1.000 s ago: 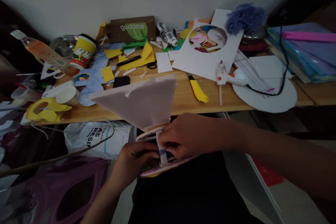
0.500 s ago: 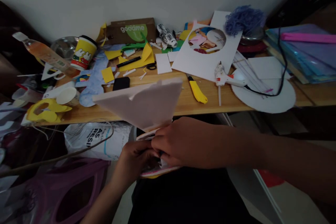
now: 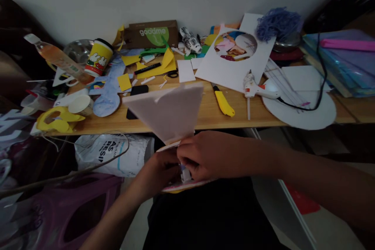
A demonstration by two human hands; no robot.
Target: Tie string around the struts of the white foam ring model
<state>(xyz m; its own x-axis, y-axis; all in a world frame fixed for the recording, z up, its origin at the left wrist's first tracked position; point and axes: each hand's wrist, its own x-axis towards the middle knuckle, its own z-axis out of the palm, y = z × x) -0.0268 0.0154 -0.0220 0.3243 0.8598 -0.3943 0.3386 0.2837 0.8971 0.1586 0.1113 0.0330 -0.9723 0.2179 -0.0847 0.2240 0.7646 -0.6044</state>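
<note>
Above my lap is a craft piece of white foam board, with a slanted white panel (image 3: 170,109) standing up from a round base edged in pink and yellow. My left hand (image 3: 159,170) is closed on the left side of this craft piece, fingertips hidden inside. From the right, my right hand (image 3: 205,154) reaches over it with curled, closed fingers beside a small white piece (image 3: 185,174) inside. What the right fingertips pinch is hidden.
On the wooden table lie a yellow utility knife (image 3: 224,102), a white hot glue gun (image 3: 259,90), a black phone (image 3: 135,103) and a holed foam board (image 3: 228,71). A drink bottle (image 3: 60,60) leans beside a yellow cup (image 3: 99,58). Below are a purple stool (image 3: 77,211) and a white bag (image 3: 114,156).
My hands and the craft piece have shifted slightly right. The small white piece between my hands shows more clearly now. The camera view has moved a little, so the table appears shifted right.
</note>
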